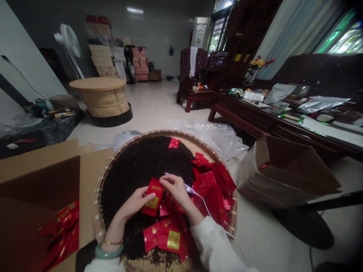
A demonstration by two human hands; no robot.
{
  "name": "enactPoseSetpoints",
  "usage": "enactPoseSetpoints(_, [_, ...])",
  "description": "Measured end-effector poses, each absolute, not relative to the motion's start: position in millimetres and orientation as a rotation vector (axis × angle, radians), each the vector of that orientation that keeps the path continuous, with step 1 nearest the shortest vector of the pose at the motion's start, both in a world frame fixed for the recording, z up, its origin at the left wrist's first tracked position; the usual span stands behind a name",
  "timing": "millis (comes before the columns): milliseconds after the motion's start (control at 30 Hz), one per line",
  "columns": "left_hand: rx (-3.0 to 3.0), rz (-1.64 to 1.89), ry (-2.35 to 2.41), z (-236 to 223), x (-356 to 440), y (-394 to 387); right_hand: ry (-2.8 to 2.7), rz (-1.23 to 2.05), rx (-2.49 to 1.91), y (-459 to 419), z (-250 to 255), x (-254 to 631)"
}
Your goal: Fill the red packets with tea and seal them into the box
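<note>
A red tea packet (153, 197) with a gold panel stands tilted in my left hand (138, 202), whose thumb presses on its front. At the packet's top corner, my right hand (175, 186) has its thumb and finger pinched together. A slim purple corded heat sealer (189, 189) runs through that same hand, its middle hidden by the fingers. Beneath both hands, dark loose tea leaves (136, 162) cover much of a round bamboo tray (98, 204). More red packets (211, 189) pile up on the tray's right side, and others (170, 238) lie near its front.
To the left, an open cardboard box (95, 189) holds several red packets. Another carton (283, 177) stands right of the tray, near a black round base (306, 226). Plastic sheeting (207, 136) lies behind the tray. A cluttered dark wooden table (283, 117) is at the right.
</note>
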State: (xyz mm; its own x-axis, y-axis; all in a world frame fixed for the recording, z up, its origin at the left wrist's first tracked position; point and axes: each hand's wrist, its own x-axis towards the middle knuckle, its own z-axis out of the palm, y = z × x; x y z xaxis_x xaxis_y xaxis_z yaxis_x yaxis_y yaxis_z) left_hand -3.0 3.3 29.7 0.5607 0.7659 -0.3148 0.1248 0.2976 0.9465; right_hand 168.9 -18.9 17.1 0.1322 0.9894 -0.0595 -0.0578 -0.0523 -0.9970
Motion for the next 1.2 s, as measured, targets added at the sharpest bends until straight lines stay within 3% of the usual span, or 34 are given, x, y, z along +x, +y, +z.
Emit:
enactPoseSetpoints(133, [1.022, 0.849, 0.99, 34.3, -16.1, 5.2, -1.003, 1.198, -1.28, -22.8, 13.8, 180.6])
enactPoseSetpoints(267, [0.594, 1.699, 0.896, 55.7, -53.9, 2.7, -1.759, 0.991, -1.525, -44.7, 10.6, 192.1])
enactPoseSetpoints(400, [0.41, 2.032, 0.761, 73.2, -79.3, -1.5, -2.331, 0.577, -1.869, -63.3, 7.5, 192.8])
enactPoseSetpoints(567, [0.356, 1.82, 0.877, 62.7, -62.0, 7.0, -2.277, 0.738, -1.864, -62.9, 6.0, 201.9])
enactPoseSetpoints(667, [0.837, 1.367, 0.964, 56.5, -34.5, 5.2, -2.192, 0.894, -1.762, -57.0, 13.8, 211.0])
enactPoseSetpoints(767, [1.422, 0.805, 0.905, 53.0, -6.1, -4.1, -2.125, 0.896, -1.613, -50.9, 28.4, 210.0])
enactPoseSetpoints(867, [1.765, 0.506, 0.891, 45.2, 9.2, -9.5, -2.104, 0.808, -1.435, -44.3, 38.8, 202.2])
enactPoseSetpoints(1000, [1.67, 0.598, 1.087, 31.7, 4.3, -3.2, -1.741, 0.412, -1.5, -36.2, 29.8, 197.7])
enactPoseSetpoints(1200, [1.349, 0.751, 1.109, 27.5, -1.4, 2.0, -1.588, 0.24, -1.403, -36.5, 4.8, 188.0])
